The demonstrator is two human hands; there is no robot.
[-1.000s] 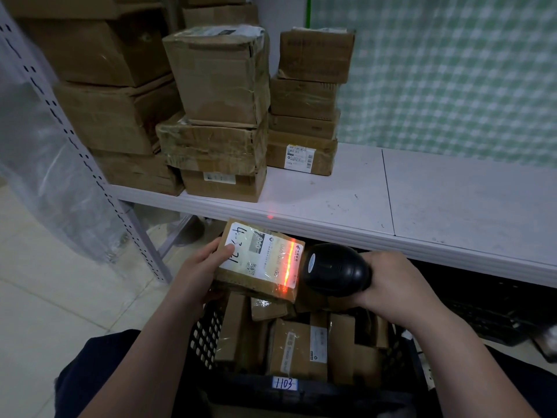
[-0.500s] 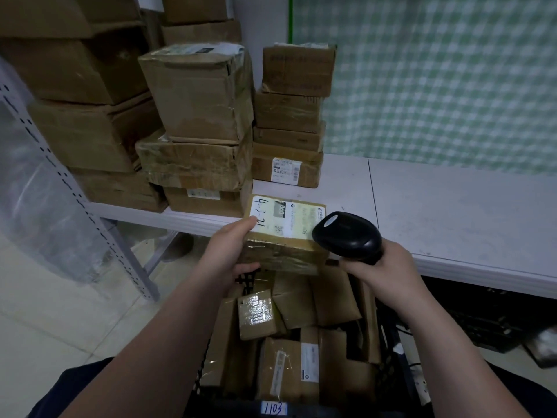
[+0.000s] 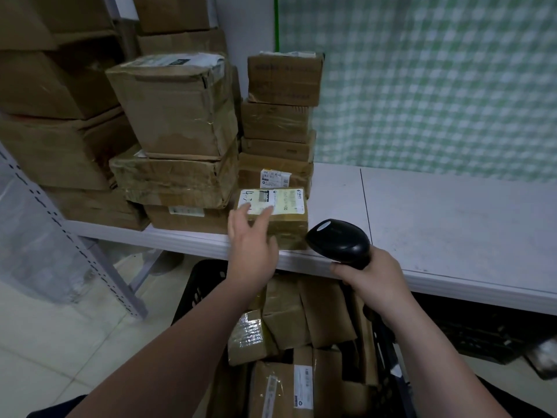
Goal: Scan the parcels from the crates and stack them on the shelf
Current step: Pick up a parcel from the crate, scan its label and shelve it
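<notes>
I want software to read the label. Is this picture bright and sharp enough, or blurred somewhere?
Head view: the light is dim; the left hand and the label on the parcel it touches are smeared, print unreadable; the scanner looks sharper; a taped parcel in the crate glints.

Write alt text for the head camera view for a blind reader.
The left hand touches a labelled parcel with straight fingers at the front edge of the white shelf, beside stacked boxes; the right hand grips a black scanner above a crate of parcels.

Parcel point(image 3: 280, 218) on shelf point(image 3: 452, 221), before stacked boxes point(image 3: 280, 116), above crate point(image 3: 199, 285).
</notes>
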